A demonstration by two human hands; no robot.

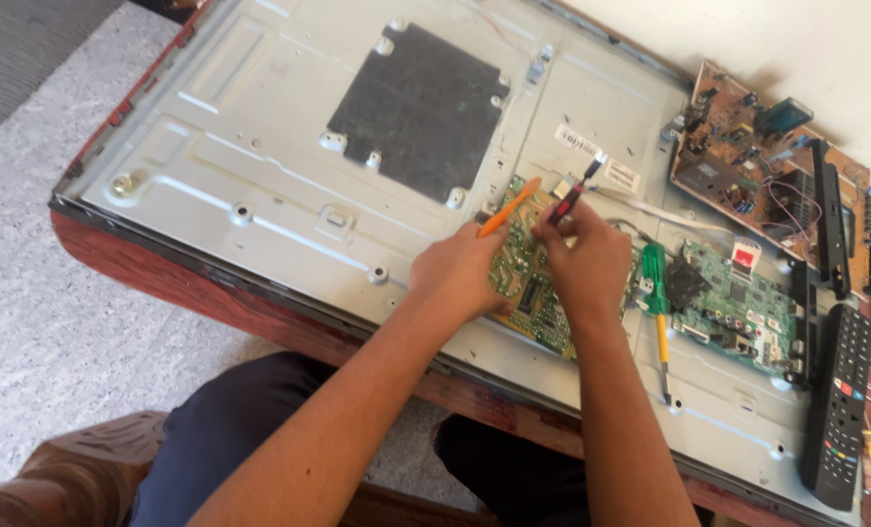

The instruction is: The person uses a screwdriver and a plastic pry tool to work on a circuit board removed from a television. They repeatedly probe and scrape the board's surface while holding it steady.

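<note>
While both hands work over the yellow-green circuit board (533, 283) near the middle of the panel's near edge, the left hand (460, 273) is curled tight round an orange tool (509, 207), its tip slanting up and away over the board. The right hand (587, 259) pinches a red-and-black probe (574, 192), fingers closed on it, the point angled toward the far edge. The board itself lies flat on the grey metal back panel (260, 146), partly hidden under both hands. Just right of the right hand a green-handled screwdriver (658, 312) lies with its yellow shaft pointing at the near edge, beside a second green circuit board (738, 303). A dark square plate (421, 107) sits mid-panel toward the far edge. At the far right corner rests a brown circuit board (748, 156); a black remote control (838, 405) lies at the near right corner.
</note>
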